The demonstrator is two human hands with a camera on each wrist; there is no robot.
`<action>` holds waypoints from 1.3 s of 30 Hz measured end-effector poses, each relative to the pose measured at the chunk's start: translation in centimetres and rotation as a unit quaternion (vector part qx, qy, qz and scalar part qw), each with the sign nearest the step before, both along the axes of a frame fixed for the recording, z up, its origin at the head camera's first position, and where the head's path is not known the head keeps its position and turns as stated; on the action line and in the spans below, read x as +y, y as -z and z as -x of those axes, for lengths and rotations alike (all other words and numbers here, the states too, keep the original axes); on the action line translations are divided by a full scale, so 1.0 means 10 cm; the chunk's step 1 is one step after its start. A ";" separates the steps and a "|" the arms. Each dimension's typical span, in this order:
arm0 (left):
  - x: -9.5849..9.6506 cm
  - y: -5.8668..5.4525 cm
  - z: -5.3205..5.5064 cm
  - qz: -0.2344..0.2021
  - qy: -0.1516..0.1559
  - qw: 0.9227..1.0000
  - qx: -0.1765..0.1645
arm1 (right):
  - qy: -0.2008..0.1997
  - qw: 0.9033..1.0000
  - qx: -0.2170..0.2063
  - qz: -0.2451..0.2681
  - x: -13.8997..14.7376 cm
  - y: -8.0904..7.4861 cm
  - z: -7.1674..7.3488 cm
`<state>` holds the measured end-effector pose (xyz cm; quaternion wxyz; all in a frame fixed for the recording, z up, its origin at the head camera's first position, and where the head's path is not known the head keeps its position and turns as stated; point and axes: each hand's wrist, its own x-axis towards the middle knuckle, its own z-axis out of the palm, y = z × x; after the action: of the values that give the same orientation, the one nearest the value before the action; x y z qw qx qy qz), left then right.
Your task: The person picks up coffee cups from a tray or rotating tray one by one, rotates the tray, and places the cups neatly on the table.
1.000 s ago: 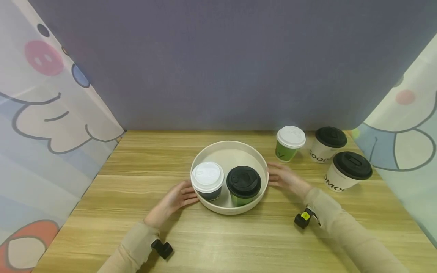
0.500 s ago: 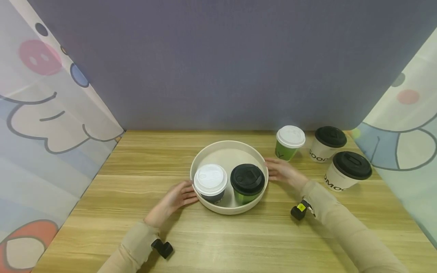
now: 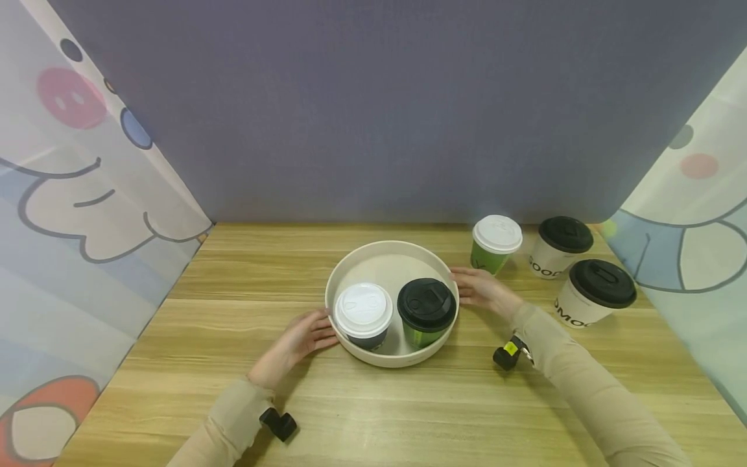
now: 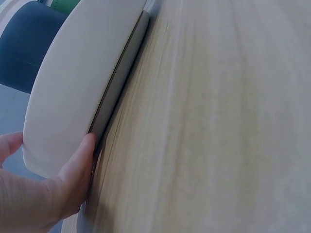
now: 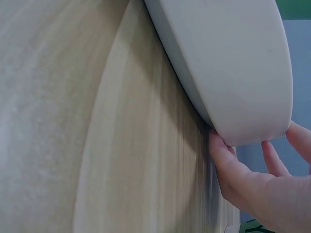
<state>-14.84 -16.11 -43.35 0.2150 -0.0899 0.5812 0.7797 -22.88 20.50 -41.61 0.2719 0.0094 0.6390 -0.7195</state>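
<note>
A round cream tray [image 3: 392, 360] with a raised rim is at the middle of the wooden table. Inside it two lidded paper coffee cups stand upright: a dark one with a white lid [image 3: 364, 309] at left, a green one with a black lid [image 3: 427, 303] at right. My left hand [image 3: 300, 337] holds the tray's left side, a fingertip at its lower edge in the left wrist view and another digit near the rim. My right hand [image 3: 481, 289] grips the opposite side, its fingertips against wall and lower edge in the right wrist view.
At the back right stand a green cup with a white lid [image 3: 497, 235] and two white cups with black lids, one farther back [image 3: 565, 235] and one nearer [image 3: 602, 284]. The green cup is close behind my right hand. A grey panel [image 3: 373, 117] borders the table's back.
Both cups in the tray have shifted right, the white-lidded one also nearer and the black-lidded one slightly farther, as if the tray turned. My right hand moved slightly left and away; my left stayed nearly still.
</note>
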 end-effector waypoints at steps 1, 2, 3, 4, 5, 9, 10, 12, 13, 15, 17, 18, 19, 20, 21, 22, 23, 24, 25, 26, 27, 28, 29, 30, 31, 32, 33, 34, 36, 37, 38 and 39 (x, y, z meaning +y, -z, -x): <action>0.00 0.00 0.01 0.002 -0.002 1.000 -0.002 | -0.002 1.000 0.002 0.001 0.00 0.00 0.00; 0.01 0.01 0.01 0.004 -0.003 1.000 -0.003 | -0.003 1.000 0.002 0.001 0.00 0.00 0.00; 0.01 0.01 0.02 0.006 -0.005 1.000 -0.004 | -0.003 1.000 0.002 0.003 0.00 0.00 0.00; 0.01 0.02 0.02 0.006 -0.008 1.000 -0.004 | -0.004 1.000 0.003 0.003 0.00 0.00 0.01; 0.01 0.02 0.02 0.008 -0.009 1.000 -0.003 | -0.007 1.000 0.005 0.002 0.00 0.00 0.01; 0.00 0.01 0.01 0.005 -0.007 1.000 0.001 | -0.011 1.000 0.011 -0.004 0.00 0.00 0.01; -0.01 0.01 0.01 0.005 -0.004 1.000 0.003 | -0.011 1.000 0.015 -0.009 0.00 0.00 0.00; -0.02 0.00 0.00 0.001 0.006 1.000 0.008 | -0.013 0.999 0.028 -0.027 -0.01 -0.01 -0.01; -0.02 -0.01 -0.01 0.001 0.008 1.000 0.009 | -0.013 0.998 0.038 -0.040 -0.02 -0.02 -0.03; -0.03 -0.02 -0.02 -0.001 0.014 1.000 0.011 | -0.014 0.996 0.062 -0.062 -0.03 -0.04 -0.05; -0.03 -0.02 -0.03 -0.004 0.022 1.000 0.015 | -0.012 0.990 0.096 -0.101 -0.03 -0.06 -0.09; -0.04 -0.03 -0.03 -0.008 0.027 0.999 0.016 | -0.007 0.987 0.112 -0.118 -0.04 -0.08 -0.10; -0.04 -0.03 -0.04 -0.008 0.030 0.999 0.019 | -0.001 0.983 0.126 -0.132 -0.04 -0.10 -0.12; -0.05 -0.03 -0.05 -0.013 0.036 0.999 0.022 | 0.005 0.980 0.140 -0.142 -0.04 -0.12 -0.14; -0.05 -0.03 -0.05 -0.016 0.039 0.999 0.024 | 0.012 0.975 0.153 -0.159 -0.04 -0.15 -0.15; -0.05 -0.03 -0.05 -0.019 0.042 0.999 0.023 | 0.018 0.970 0.168 -0.174 -0.04 -0.18 -0.17; -0.05 -0.03 -0.06 -0.021 0.043 0.999 0.022 | 0.023 0.967 0.179 -0.179 -0.04 -0.21 -0.20; -0.05 -0.02 -0.06 -0.022 0.042 0.999 0.020 | 0.026 0.964 0.190 -0.184 -0.03 -0.23 -0.22; -0.05 -0.02 -0.06 -0.021 0.041 0.999 0.019 | 0.026 0.960 0.204 -0.192 -0.03 -0.26 -0.23; -0.05 -0.02 -0.05 -0.021 0.040 0.999 0.017 | 0.026 0.956 0.216 -0.198 -0.02 -0.28 -0.25; -0.05 -0.02 -0.06 -0.021 0.040 0.999 0.015 | 0.027 0.952 0.227 -0.205 -0.02 -0.30 -0.26; -0.05 -0.02 -0.06 -0.020 0.041 0.999 0.014 | 0.028 0.949 0.236 -0.208 -0.02 -0.33 -0.28; -0.05 -0.02 -0.06 -0.019 0.041 0.999 0.013 | 0.028 0.946 0.246 -0.211 -0.02 -0.35 -0.29; -0.04 -0.02 -0.06 -0.017 0.041 0.999 0.013 | 0.029 0.943 0.254 -0.214 -0.02 -0.37 -0.30; -0.04 -0.01 -0.05 -0.015 0.041 0.999 0.011 | 0.029 0.940 0.263 -0.216 -0.02 -0.39 -0.31; -0.04 -0.02 -0.05 -0.016 0.043 0.999 0.010 | 0.029 0.938 0.269 -0.216 -0.02 -0.41 -0.32; -0.04 -0.02 -0.05 -0.015 0.043 0.999 0.008 | 0.029 0.937 0.275 -0.214 -0.03 -0.43 -0.33; -0.03 -0.02 -0.05 -0.013 0.044 0.999 0.007 | 0.027 0.935 0.282 -0.215 -0.03 -0.45 -0.34; -0.02 -0.02 -0.06 -0.010 0.045 0.999 0.005 | 0.024 0.930 0.296 -0.218 -0.04 -0.49 -0.37; -0.02 -0.02 -0.06 -0.011 0.047 0.999 0.004 | 0.022 0.927 0.305 -0.219 -0.05 -0.51 -0.39; -0.02 -0.02 -0.06 -0.011 0.050 0.999 0.005 | 0.021 0.923 0.312 -0.223 -0.06 -0.53 -0.41; -0.01 -0.02 -0.07 -0.012 0.050 0.999 0.003 | 0.019 0.920 0.320 -0.226 -0.07 -0.55 -0.43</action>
<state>-14.18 -16.25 -43.14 0.2530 -0.0560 0.5760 0.7753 -18.59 19.85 -36.14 0.0304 -0.1481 0.8370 -0.5258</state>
